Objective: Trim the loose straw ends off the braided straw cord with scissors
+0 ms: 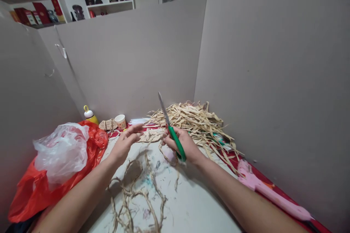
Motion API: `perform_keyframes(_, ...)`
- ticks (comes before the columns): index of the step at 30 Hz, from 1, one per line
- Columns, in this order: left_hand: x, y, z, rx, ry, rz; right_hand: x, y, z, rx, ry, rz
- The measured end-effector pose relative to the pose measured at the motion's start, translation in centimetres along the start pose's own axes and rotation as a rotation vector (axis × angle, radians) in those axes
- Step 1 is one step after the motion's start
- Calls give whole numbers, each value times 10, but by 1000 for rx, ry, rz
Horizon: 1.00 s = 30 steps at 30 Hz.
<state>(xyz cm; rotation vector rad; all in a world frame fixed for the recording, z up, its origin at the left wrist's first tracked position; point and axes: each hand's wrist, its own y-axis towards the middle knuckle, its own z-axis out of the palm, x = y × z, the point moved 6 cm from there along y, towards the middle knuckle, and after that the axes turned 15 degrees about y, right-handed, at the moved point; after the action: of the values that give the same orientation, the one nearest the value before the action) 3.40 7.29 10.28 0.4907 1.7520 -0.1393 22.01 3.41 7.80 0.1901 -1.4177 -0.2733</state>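
Note:
My right hand (186,145) is closed around a pair of green-handled scissors (177,142), whose blades point up and away from me. A twisted straw cord (163,154) hangs just below these fingers; whether they also pinch it I cannot tell. To the left, my left hand (126,143) has its fingers stretched out with nothing visibly held. Between the hands lies a flat woven straw piece (150,136), partly behind the left fingertips. More twisted straw cord (149,193) sprawls in loose loops across the white table (197,200), in front of both hands.
Dry straw strips (191,118) are heaped at the back right. A pink glue gun (273,194) lies along the right edge. On the left are red and white plastic bags (62,153), a yellow bottle (91,115), a small woven piece (108,125) and a paper cup (120,121). Grey partitions (136,62) enclose the table.

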Motion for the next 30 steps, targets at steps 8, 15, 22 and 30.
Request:
perform_keyframes(8,-6,-19,31,253,10,-73,5,-11,27,231,-29,36)
perform_keyframes(15,9,-22,37,470,-13,-207,11,-6,13,211,-107,-10)
perform_keyframes(22,5,-20,36,507,-155,-168,13,-3,8,184,-197,-82)
perform_keyframes(30,2,-4,6,92,-257,-53,23,-1,-21,-45,-675,-310)
